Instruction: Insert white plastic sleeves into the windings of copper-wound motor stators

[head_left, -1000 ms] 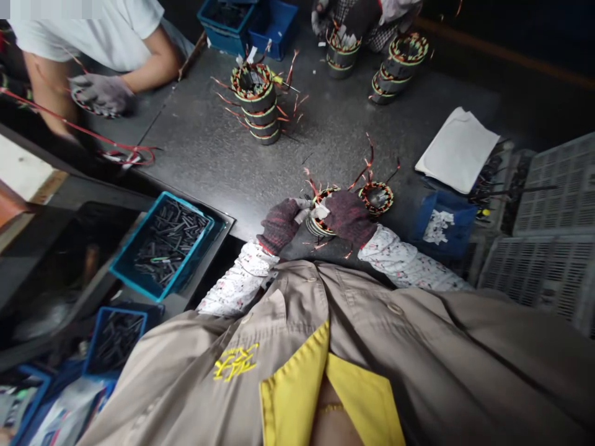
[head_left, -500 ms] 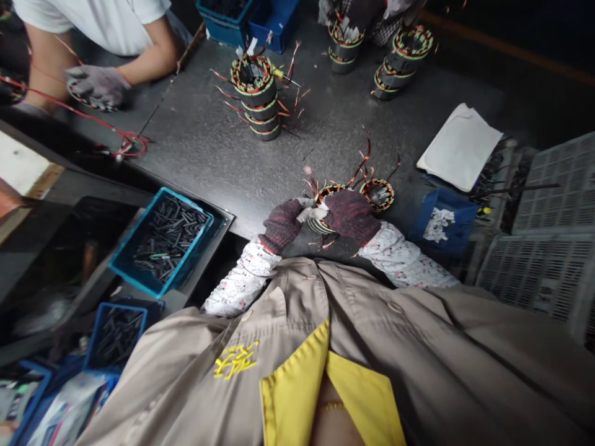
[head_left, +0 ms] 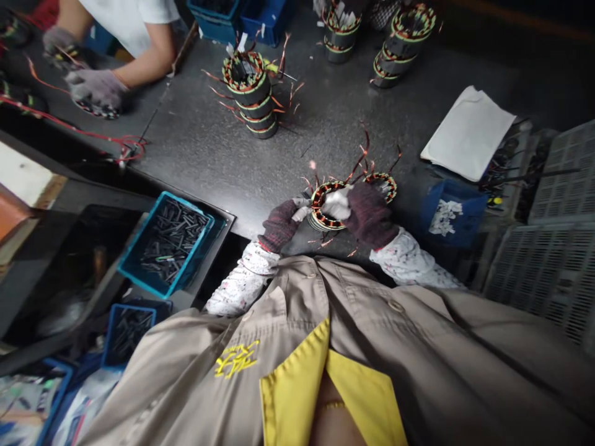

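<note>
A wound motor stator [head_left: 320,224], a ring with orange and green winding ends and loose copper leads, stands on the dark bench close to my body. My left hand [head_left: 284,222], in a dark maroon glove with pale fingers, is closed at its left rim. My right hand [head_left: 367,214], gloved alike, lies over the right side, its pale fingers curled into the ring's opening. What those fingertips touch inside is hidden. Just behind my right hand stands a second stator [head_left: 385,184], partly covered by it.
Stacked stators [head_left: 258,105] with a yellow-handled tool stand farther back; more stacks [head_left: 402,46] are at the back right. Left are a blue bin [head_left: 121,266] of dark strips and a co-worker's gloved hand [head_left: 97,90]. Right are white sheets [head_left: 467,133] and a blue box [head_left: 458,232] with white pieces.
My right hand has shifted right, off the top of the stator, so its opening now shows with the fingers in it. My left hand stays at the left rim.
</note>
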`<move>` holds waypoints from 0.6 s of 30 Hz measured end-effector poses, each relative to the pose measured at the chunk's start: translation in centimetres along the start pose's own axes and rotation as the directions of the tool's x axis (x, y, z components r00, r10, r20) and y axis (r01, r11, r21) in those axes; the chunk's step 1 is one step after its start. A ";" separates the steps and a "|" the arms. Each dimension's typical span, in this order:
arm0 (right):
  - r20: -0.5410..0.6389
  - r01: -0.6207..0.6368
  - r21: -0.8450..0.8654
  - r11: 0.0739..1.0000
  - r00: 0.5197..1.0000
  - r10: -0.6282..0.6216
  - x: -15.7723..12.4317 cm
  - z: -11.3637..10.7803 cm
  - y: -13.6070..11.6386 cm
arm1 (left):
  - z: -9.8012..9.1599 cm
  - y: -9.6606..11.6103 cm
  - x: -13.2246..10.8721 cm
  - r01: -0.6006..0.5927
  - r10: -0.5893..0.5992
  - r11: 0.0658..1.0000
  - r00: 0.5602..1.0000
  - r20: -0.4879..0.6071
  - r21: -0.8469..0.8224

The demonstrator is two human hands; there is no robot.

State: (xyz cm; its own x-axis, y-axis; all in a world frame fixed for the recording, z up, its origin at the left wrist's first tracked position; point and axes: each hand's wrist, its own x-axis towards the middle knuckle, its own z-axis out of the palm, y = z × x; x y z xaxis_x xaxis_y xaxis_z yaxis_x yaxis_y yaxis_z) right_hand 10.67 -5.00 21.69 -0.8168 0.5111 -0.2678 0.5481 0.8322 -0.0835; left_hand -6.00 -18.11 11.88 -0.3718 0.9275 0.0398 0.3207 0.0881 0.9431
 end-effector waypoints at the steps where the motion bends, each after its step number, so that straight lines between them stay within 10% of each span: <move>1: 0.049 0.033 -0.033 0.999 0.998 -0.031 -0.3 -0.1 -0.4 | -0.3 0.3 0.3 -0.004 0.003 0.999 0.999 0.036 0.033; 9: 0.128 0.100 0.008 0.995 0.987 -0.100 -1.1 1.8 -2.1 | 0.5 6.8 0.5 -0.083 -0.017 0.627 0.993 0.120 0.775; 14: 0.095 0.086 0.094 0.992 0.991 -0.095 -1.2 2.0 -1.9 | 1.2 3.7 3.0 -0.036 0.043 0.950 0.999 -0.017 0.311; 18: 0.046 0.059 0.138 0.989 0.997 -0.066 -0.9 2.2 -1.9 | 4.4 2.6 4.6 -0.252 0.289 0.951 0.928 -0.233 0.178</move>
State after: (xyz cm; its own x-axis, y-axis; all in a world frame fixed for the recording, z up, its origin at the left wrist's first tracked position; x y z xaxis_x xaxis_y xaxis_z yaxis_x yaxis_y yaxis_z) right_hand 10.80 -7.56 19.94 -0.8419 0.4447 -0.3057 0.5186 0.8233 -0.2306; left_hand -3.04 -12.05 13.06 -0.4555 0.8018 0.3869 0.5535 -0.0853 0.8285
